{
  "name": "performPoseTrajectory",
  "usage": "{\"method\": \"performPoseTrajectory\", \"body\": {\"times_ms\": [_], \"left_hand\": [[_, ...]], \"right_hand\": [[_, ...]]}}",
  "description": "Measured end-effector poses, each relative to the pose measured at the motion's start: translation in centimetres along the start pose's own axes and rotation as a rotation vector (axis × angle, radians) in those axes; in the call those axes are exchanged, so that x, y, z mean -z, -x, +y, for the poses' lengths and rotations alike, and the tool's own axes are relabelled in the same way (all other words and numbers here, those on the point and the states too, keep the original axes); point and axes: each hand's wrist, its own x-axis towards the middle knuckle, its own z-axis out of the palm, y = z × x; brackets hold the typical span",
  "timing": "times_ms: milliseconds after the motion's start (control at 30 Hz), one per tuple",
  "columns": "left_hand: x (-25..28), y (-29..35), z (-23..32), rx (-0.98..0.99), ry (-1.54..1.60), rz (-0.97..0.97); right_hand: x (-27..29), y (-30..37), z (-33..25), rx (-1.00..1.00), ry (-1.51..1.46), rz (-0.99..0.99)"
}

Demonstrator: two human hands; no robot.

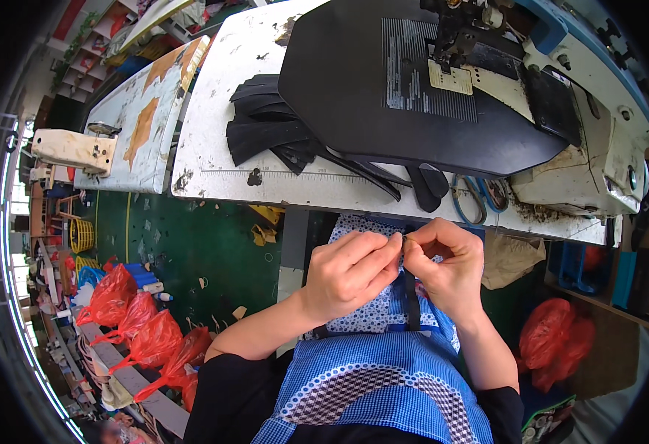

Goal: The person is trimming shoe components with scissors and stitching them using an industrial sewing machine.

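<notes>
My left hand [355, 272] and my right hand [449, 265] meet above my lap, just off the front edge of the sewing table [221, 189]. Both are closed in a pinch, fingertips nearly touching, around the upper end of a narrow black strap [412, 302]. The strap hangs down over my blue patterned apron [361, 362]. Fingers cover most of the pinched end, where a small dark and yellowish bit shows. On the table beyond, a bundle of black fabric strips [265, 122] lies left of a black plate [339, 89] under the sewing machine [454, 52].
Blue-handled scissors [469, 200] rest at the table's front edge, beside a black looped strap [428, 189]. Red plastic bags [154, 337] stand at lower left, another red bag [554, 337] at right. A second machine table [139, 118] is at far left. Green floor [191, 259] shows between.
</notes>
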Motion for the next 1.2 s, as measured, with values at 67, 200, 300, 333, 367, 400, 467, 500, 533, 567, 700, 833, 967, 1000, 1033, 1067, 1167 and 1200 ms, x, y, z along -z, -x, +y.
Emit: {"method": "performPoseTrajectory", "body": {"times_ms": [67, 200, 300, 333, 367, 400, 467, 500, 533, 567, 700, 833, 967, 1000, 1033, 1067, 1167, 1200], "left_hand": [[-0.2, 0.4, 0.0, 0.107, 0.15, 0.01], [-0.4, 1.3, -0.7, 0.833, 1.16, -0.034], [-0.4, 1.7, -1.7, 0.976, 1.321, -0.079], [-0.4, 1.7, -1.7, 0.977, 1.324, -0.078], [-0.5, 1.5, -1.4, 0.854, 1.127, -0.049], [-0.5, 1.4, -1.2, 0.731, 0.931, -0.021], [-0.4, 1.2, -0.7, 0.52, 0.602, -0.02], [-0.3, 1.3, -0.6, 0.397, 0.471, -0.015], [-0.2, 1.3, -0.7, 0.319, 0.39, -0.046], [-0.1, 1.3, -0.9, 0.324, 0.388, -0.039], [0.6, 1.9, -1.6, 0.43, 0.685, -0.113], [0.0, 1.3, -3.3, 0.715, 1.054, -0.048], [-0.4, -2.5, -9.7, 0.768, 0.797, 0.326], [-0.6, -3.3, -11.4, 0.795, 0.66, 0.317], [-1.2, -3.2, -13.5, 0.756, 0.551, 0.308], [-1.4, -3.3, -14.4, 0.719, 0.444, 0.295], [-1.4, -2.7, -14.9, 0.59, 0.08, 0.299], [-1.2, -2.7, -14.9, 0.401, -0.199, 0.354]], "right_hand": [[-0.6, 0.2, 0.6, -0.004, -0.089, 0.067], [-0.4, 0.2, 0.9, -0.174, -0.401, 0.02], [0.2, -0.2, 0.7, -0.282, -0.392, -0.038], [0.2, -0.4, 0.4, -0.284, -0.39, -0.038], [0.2, -0.6, 0.1, -0.302, -0.368, -0.04], [0.1, -0.7, 0.0, -0.322, -0.346, -0.042], [-0.1, -0.6, 0.3, -0.278, -0.312, -0.055], [-0.2, -0.5, 0.5, -0.235, -0.28, -0.061], [0.0, -0.5, 0.8, -0.237, -0.277, -0.067], [0.4, -0.4, 1.2, -0.198, -0.198, -0.072], [0.4, 0.0, 0.3, 0.105, 0.202, -0.054], [0.2, -1.4, 0.1, 0.029, 0.031, -0.023], [1.0, -3.2, 0.6, -0.021, 0.008, 0.008], [1.5, -3.4, 0.9, -0.017, 0.038, 0.016], [1.9, -3.8, 1.2, 0.003, 0.085, 0.028], [2.4, -4.2, 1.7, 0.001, 0.089, 0.022], [3.1, -5.2, 2.5, 0.304, 0.543, 0.207], [3.3, -5.7, 2.9, 0.297, 0.545, 0.202]]}}
